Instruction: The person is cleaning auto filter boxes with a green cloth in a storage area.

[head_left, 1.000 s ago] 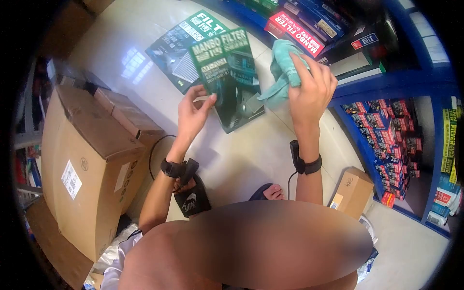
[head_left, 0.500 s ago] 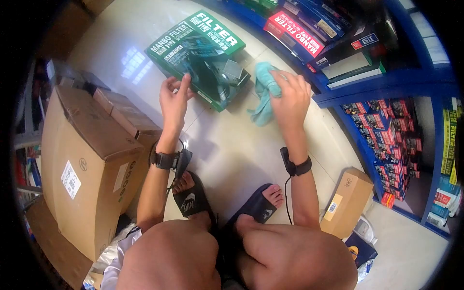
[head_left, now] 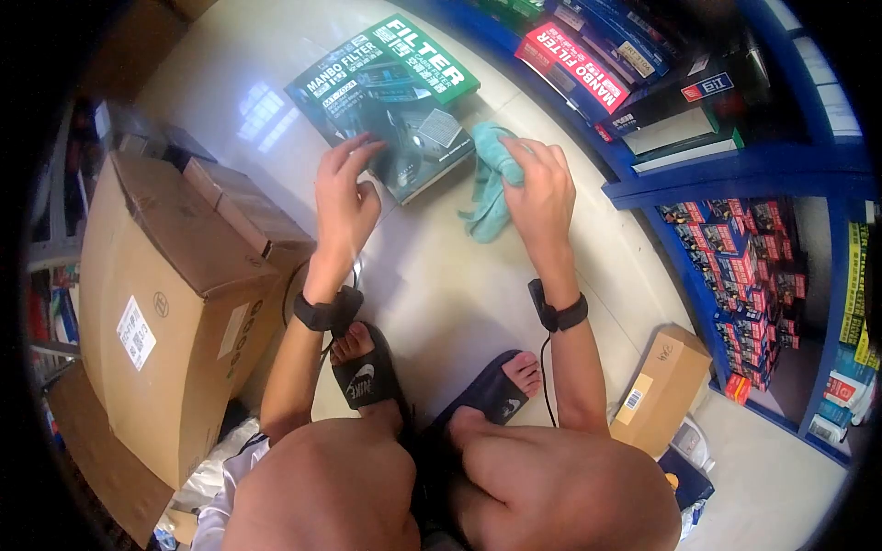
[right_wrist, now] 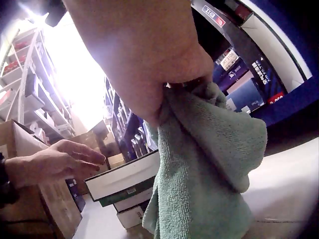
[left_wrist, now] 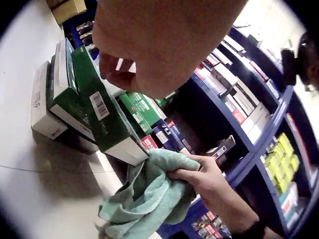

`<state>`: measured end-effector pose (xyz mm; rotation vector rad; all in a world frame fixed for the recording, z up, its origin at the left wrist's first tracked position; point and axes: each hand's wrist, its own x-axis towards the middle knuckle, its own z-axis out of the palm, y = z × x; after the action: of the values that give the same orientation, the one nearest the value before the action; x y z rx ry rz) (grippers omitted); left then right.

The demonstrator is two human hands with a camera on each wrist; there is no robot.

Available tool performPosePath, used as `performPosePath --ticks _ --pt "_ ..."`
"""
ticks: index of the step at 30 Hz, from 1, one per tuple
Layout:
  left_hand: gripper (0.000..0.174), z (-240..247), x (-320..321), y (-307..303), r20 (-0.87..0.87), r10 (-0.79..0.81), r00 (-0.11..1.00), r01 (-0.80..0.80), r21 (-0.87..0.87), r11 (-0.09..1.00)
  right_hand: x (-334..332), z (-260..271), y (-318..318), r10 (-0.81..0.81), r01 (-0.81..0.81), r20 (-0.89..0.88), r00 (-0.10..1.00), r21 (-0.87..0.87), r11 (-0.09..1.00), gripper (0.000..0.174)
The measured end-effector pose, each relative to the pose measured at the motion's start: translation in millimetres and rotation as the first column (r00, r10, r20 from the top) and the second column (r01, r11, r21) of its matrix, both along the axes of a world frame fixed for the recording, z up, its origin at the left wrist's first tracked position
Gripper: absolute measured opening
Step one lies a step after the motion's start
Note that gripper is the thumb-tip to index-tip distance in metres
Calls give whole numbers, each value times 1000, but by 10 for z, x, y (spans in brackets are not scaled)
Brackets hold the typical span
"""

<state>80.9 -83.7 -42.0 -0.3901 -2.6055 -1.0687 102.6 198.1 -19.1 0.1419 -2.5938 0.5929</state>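
Green filter boxes (head_left: 367, 110) lie stacked on the floor; the left wrist view shows their ends, one with a barcode label (left_wrist: 99, 105). My left hand (head_left: 344, 202) is at the near edge of the top box, fingers loosely bent with nothing held; whether a fingertip touches the box, I cannot tell. In my right hand (head_left: 542, 193) a teal cloth (head_left: 493, 184) is pinched between thumb and fingers, hanging down just right of the boxes. The right wrist view shows the cloth (right_wrist: 199, 164) draped in folds below the hand.
Large cardboard boxes (head_left: 175, 303) stand at the left. Along the right runs a blue shelf (head_left: 735, 179) with red, blue and black filter boxes. A small carton (head_left: 660, 390) lies on the floor at the lower right, and two sandalled feet are between the arms.
The upper green box came down from the raised left hand onto the other one. My left hand has let go of it, and my right hand has moved the cloth lower and leftward.
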Motion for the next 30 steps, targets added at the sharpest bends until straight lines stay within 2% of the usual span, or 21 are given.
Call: performPosePath --ticks 1,2,4,5,8,9,11,12,14,15,16,18,19,21,26,28,30 --pt "80 27 3 -19 -37 -102 994 97 -119 988 1 -5 11 0 0 1 1000 -1 1000 48" --pt "80 60 10 -22 -36 -102 994 97 -120 988 2 -9 25 1 -1 1 1000 4 1000 48" --pt "96 155 27 -11 -42 -312 949 277 -361 891 7 -18 42 2 -2 1 1000 8 1000 49" --pt "102 130 36 -20 -62 -333 941 253 -525 813 10 -22 46 -1 1 10 1000 2 1000 48" --pt "103 -27 45 50 -106 -343 933 226 -569 791 6 -49 41 -11 11 19 1000 -12 1000 49" --pt "103 -64 57 92 -106 -343 933 225 -569 791 6 -49 35 -19 20 20 1000 -20 1000 50" --pt "75 -136 81 172 -191 -297 936 169 -496 852 32 -37 14 -35 35 13 999 -41 999 50" --pt "75 -200 77 174 -192 -296 936 168 -496 852 38 -31 4 -50 50 5 999 -64 997 51" --pt "96 -306 50 181 -263 -323 909 181 -448 876 36 -62 20 -58 55 -30 998 -85 995 52" --pt "89 -252 52 207 -295 -313 903 183 -394 901 36 -61 33 -67 60 -64 996 -104 993 52" --pt "89 -192 57 224 -296 -315 902 185 -394 900 39 -55 48 -70 63 -65 995 -104 993 52" --pt "75 -42 67 252 -363 -280 889 172 -302 938 58 5 53 -127 106 -182 975 -119 987 53" --pt "81 12 63 267 -402 -284 871 166 -304 938 74 59 44 -130 109 -182 975 -120 987 53" --pt "81 119 90 297 -401 -296 867 183 -296 937 113 180 3 -90 62 -272 958 -111 992 55" --pt "80 243 112 409 -410 -298 862 200 -265 943 187 209 -260 -39 11 -273 961 -105 994 56" --pt "77 260 88 444 -400 -279 873 187 -253 949 304 230 -345 35 -60 -186 982 -129 990 57" --pt "76 238 35 454 -430 -261 864 167 -244 955 442 273 -439 89 -110 -190 978 -104 988 56"
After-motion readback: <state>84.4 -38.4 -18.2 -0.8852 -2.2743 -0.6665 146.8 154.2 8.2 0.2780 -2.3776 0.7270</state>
